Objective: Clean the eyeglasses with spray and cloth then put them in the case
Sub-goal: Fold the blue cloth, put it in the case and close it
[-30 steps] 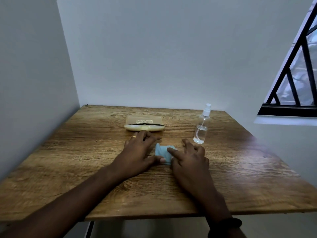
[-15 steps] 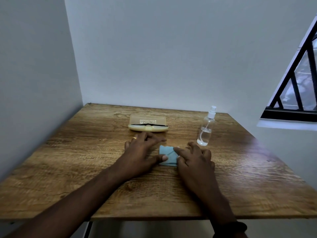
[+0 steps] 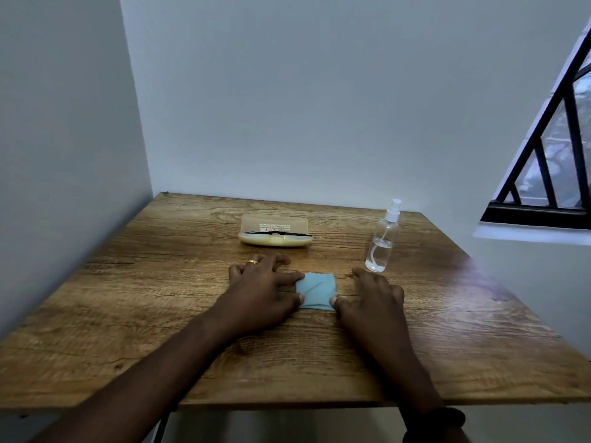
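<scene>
Between left hand (image 3: 265, 289) and right hand (image 3: 374, 298) lies the cloth (image 3: 315, 290) — thumbs touching.

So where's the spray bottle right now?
In the head view, the spray bottle stands upright on the table, right side, beyond the right hand and right of the cloth.

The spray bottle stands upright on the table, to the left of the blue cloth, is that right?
No. The head view shows the spray bottle upright on the table, but to the right of the blue cloth, not the left.
</scene>
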{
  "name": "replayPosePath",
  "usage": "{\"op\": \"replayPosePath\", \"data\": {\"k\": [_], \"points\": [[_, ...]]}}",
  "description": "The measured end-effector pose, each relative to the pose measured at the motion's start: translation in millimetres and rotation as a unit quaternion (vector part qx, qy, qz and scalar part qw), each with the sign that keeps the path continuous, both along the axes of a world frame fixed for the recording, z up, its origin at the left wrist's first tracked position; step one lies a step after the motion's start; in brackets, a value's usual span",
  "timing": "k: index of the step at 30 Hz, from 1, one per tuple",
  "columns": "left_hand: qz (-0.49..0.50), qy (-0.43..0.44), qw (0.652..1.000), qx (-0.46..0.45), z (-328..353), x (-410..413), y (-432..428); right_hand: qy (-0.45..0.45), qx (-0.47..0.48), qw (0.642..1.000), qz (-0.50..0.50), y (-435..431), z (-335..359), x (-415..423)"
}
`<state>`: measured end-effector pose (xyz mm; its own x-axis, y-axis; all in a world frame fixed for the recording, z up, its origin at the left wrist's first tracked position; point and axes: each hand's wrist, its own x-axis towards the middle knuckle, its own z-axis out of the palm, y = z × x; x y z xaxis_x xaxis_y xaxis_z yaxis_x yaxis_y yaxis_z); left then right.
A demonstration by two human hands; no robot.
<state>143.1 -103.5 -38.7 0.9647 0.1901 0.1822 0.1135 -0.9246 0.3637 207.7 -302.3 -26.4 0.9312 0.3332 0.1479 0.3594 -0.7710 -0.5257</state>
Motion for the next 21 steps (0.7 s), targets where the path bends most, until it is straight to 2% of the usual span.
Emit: {"op": "replayPosePath", "data": {"k": [5,8,12,15,18,21], "points": [[-0.003,-0.001,1.0,-0.015,0.7,0.5,1.1,0.036,0.054,0.998,0.002,-1.7,2.8,6.3],[-0.003,0.001,1.0,-0.019,1.3,0.4,1.6,0.027,0.098,0.995,-0.007,-1.5,0.2,6.7],[0.005,0.002,1.0,-0.012,2.8,-0.4,-0.1,-0.005,0.012,1.0,0.006,0.7,-1.7,4.9],[0.011,0.015,1.0,0.0,2.7,0.0,0.0,0.055,0.042,0.997,0.026,-4.2,3.2,12.5],[0.038,-0.031,0.998,-0.045,2.6,3.8,0.3,0.077,0.145,0.985,0.054,-7.8,11.9,21.1],[0.08,-0.073,0.99,-0.086,4.9,9.8,1.3,0.02,0.129,0.988,0.077,1.2,16.2,32.1]]}}
